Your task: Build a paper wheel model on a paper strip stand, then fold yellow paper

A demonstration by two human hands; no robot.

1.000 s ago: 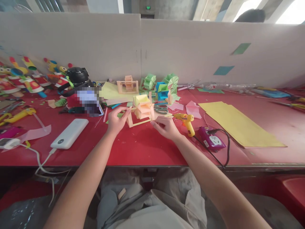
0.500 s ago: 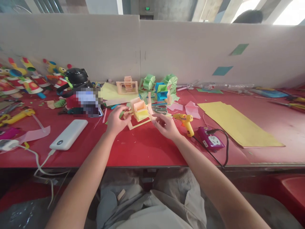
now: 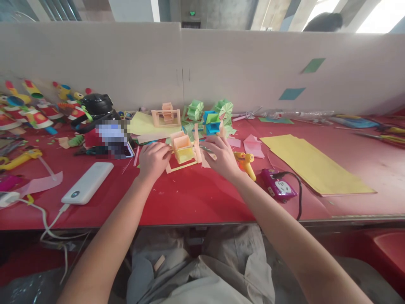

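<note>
A peach and yellow paper wheel (image 3: 182, 147) sits in a pale strip frame (image 3: 182, 168) on the red table. At its left side, my left hand (image 3: 154, 161) is closed, with thumb and fingertips pinching the frame's left end; the exact grip point is hidden. My right hand (image 3: 224, 157) is just right of the frame, its fingers stretched forward over a pair of scissors (image 3: 207, 148). The hand covers most of the scissors, and no firm grip on them shows. A yellow glue gun (image 3: 245, 164) lies right of that hand.
Behind are a peach wheel in a frame (image 3: 166, 117), green paper wheels (image 3: 195, 110) and a blue-green one (image 3: 211, 122). Yellow sheets (image 3: 313, 164) and a purple socket box (image 3: 279, 184) lie right; a white power bank (image 3: 87, 183) and a phone (image 3: 115, 139) lie left.
My right hand has left the frame's right side and moved up and right over the scissors. My left fingers have drawn closer together at the frame's left end.
</note>
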